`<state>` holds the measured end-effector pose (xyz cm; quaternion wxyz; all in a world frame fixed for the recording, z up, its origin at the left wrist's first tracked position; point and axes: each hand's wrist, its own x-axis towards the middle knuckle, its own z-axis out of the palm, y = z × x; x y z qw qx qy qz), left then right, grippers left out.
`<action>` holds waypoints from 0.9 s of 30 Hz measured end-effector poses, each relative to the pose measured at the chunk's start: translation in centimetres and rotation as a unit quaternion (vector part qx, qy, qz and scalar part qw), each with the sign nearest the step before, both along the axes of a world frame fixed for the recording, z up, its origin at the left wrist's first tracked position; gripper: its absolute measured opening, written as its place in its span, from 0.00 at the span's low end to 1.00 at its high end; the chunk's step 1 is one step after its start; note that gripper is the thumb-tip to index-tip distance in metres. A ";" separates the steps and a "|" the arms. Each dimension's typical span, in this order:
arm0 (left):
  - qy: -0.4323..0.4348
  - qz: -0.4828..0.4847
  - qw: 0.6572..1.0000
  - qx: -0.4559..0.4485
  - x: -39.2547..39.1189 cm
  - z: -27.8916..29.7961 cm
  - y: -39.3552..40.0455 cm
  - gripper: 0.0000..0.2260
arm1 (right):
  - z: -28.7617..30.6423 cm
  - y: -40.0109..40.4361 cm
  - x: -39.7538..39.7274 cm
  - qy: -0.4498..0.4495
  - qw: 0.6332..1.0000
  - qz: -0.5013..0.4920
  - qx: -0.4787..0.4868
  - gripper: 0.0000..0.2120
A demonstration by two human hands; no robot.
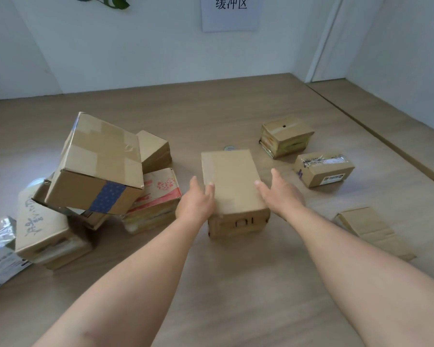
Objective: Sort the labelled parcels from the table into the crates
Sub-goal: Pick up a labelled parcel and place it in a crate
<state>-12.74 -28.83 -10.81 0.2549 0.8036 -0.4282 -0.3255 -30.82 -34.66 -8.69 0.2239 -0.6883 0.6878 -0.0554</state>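
Grip: left hand (196, 202) and right hand (280, 194) flank middle parcel (232, 186), fingers straight, not yet clasping
Advice: press both sides evenly, lift level, clear of red-printed box (156, 199) left of it

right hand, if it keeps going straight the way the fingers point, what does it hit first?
The right hand points forward and slightly left, fingers straight, at the right side of the plain centre carton. It would likely meet that carton's right edge first; it may be touching already, depth is unclear.
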 end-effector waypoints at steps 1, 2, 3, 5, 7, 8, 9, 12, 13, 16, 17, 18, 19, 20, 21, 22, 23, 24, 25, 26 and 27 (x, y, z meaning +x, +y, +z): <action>-0.007 0.005 1.000 0.017 0.2 -0.2 0.2 0.28 | 0.0 0.0 -0.3 0.013 1.000 -0.001 0.005 0.31; -0.010 0.000 0.999 0.034 0.3 -0.4 0.4 0.30 | -0.2 0.0 -0.7 0.018 1.000 0.001 0.013 0.30; -0.012 -0.006 0.999 0.048 0.3 -0.6 0.5 0.32 | -0.3 0.1 -0.9 0.017 1.000 0.003 0.024 0.30; -0.002 -0.017 0.998 0.062 0.1 -0.9 0.6 0.31 | -0.8 0.0 -1.0 -0.024 0.998 0.003 0.061 0.30; 0.049 -0.028 0.997 0.060 -0.6 -0.5 0.7 0.26 | -1.0 0.0 -0.9 -0.100 0.988 0.002 0.115 0.27; 0.087 -0.028 0.994 0.056 -1.0 -0.1 1.0 0.23 | -1.2 0.1 -0.9 -0.125 0.984 0.005 0.128 0.24; 0.118 -0.022 0.991 0.052 -1.3 0.1 1.3 0.20 | -1.2 0.3 -1.0 -0.138 0.982 0.010 0.131 0.20; 0.142 -0.004 0.989 0.039 -2.2 1.1 2.6 0.19 | -1.1 1.2 -1.7 -0.169 0.976 0.016 0.134 0.21; 0.140 0.000 0.990 0.025 -2.4 1.3 3.2 0.20 | -1.0 1.5 -2.0 -0.185 0.973 0.016 0.135 0.28; 0.157 0.018 0.987 -0.018 -3.1 2.5 5.1 0.29 | 0.0 2.6 -3.0 -0.243 0.963 0.019 0.118 0.45; 0.168 0.026 0.985 -0.037 -3.4 3.1 5.8 0.35 | 0.5 3.0 -3.3 -0.261 0.958 0.030 0.111 0.47; 0.176 0.029 0.983 -0.052 -3.8 3.8 6.5 0.40 | 1.0 3.5 -3.7 -0.282 0.952 0.044 0.107 0.47; 0.173 0.027 0.982 -0.071 -4.0 4.0 7.1 0.43 | 1.6 4.1 -4.0 -0.302 0.946 0.063 0.102 0.46; 0.167 0.024 0.982 -0.086 -4.3 4.3 7.7 0.44 | 2.2 4.8 -4.3 -0.319 0.940 0.075 0.097 0.43; 0.163 0.026 0.981 -0.105 -4.6 4.5 8.3 0.43 | 2.9 5.6 -4.7 -0.338 0.933 0.082 0.092 0.37; 0.171 0.040 0.977 -0.117 -5.0 4.8 9.2 0.40 | 3.4 6.2 -5.0 -0.357 0.926 0.078 0.095 0.28; 0.185 0.057 0.973 -0.128 -5.5 5.3 10.1 0.35 | 3.9 6.9 -5.4 -0.371 0.920 0.069 0.101 0.21; 0.191 0.073 0.970 -0.135 -6.0 5.8 11.0 0.30 | 4.4 7.6 -5.8 -0.375 0.919 0.063 0.102 0.20; 0.193 0.083 0.968 -0.137 -6.5 6.1 11.8 0.27 | 4.8 8.2 -6.3 -0.372 0.920 0.062 0.105 0.23; 0.194 0.089 0.969 -0.124 -7.0 6.5 12.8 0.25 | 5.1 8.9 -6.7 -0.365 0.923 0.060 0.106 0.26; 0.198 0.092 0.969 -0.113 -7.5 7.0 13.7 0.24 | 5.3 9.6 -7.1 -0.356 0.927 0.057 0.102 0.27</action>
